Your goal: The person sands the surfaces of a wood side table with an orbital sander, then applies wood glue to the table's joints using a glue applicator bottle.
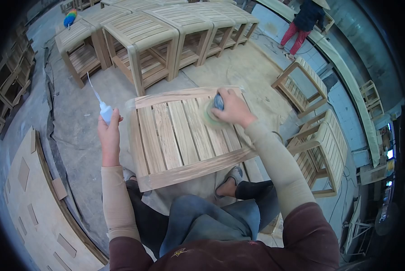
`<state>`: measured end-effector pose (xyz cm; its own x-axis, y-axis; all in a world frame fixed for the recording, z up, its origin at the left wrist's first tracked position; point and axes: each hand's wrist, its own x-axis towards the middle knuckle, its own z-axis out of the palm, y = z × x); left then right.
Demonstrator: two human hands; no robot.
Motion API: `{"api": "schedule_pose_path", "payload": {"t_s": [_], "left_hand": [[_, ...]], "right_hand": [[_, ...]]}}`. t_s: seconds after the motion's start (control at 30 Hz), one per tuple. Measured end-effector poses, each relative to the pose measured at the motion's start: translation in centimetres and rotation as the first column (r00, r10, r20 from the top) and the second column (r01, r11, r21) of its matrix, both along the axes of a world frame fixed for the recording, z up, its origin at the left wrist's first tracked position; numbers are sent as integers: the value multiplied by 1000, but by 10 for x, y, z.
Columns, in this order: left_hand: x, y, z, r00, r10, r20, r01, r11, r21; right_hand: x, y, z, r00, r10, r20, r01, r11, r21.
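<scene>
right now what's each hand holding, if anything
Left hand: closed around a thin-nozzled bottle.
Right hand: closed over a round power tool on the slatted wooden top.

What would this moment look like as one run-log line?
left hand: holds squeeze bottle, nozzle up | right hand: grips blurred round tool on slatted top | beyond: wooden stools

"Your right hand?"
"Round sander, one, disc blurred; on the slatted wooden top, near its far right corner."
"Your left hand?"
"Squeeze bottle, one, pale, long-nozzled; beyond the top's left edge."
"Past the far edge from you?"
"Slatted wooden stools, grouped; multicoloured duster, one, on the leftmost."
</scene>
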<state>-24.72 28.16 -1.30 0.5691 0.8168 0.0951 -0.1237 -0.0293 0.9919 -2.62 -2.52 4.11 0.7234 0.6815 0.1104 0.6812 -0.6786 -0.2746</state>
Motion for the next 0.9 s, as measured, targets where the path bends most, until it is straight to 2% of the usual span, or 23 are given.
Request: {"api": "schedule_pose_path", "payload": {"t_s": [0.23,0.4,0.57,0.73,0.8,0.9], "left_hand": [[-10,5,-7,1000,-2,5,2,1000,-26],[-16,8,-6,1000,15,-3,-15,1000,6],[-16,8,-7,999,28,-45,-25,998,58],[-14,11,-11,997,74,-39,-69,991,112],[-15,12,-9,992,73,-102,-56,986,158],[-9,13,-7,993,67,-100,-53,989,141]], "right_hand": [[-85,-58,13,999,42,-21,-41,998,52],[-103,-54,15,999,41,-29,-40,999,31],[-59,-9,3,994,87,58,-94,989,114],[29,56,-13,995,14,96,-27,990,136],[57,73,-13,996,-30,87,22,996,87],[81,85,-16,994,-73,85,65,993,95]]}}
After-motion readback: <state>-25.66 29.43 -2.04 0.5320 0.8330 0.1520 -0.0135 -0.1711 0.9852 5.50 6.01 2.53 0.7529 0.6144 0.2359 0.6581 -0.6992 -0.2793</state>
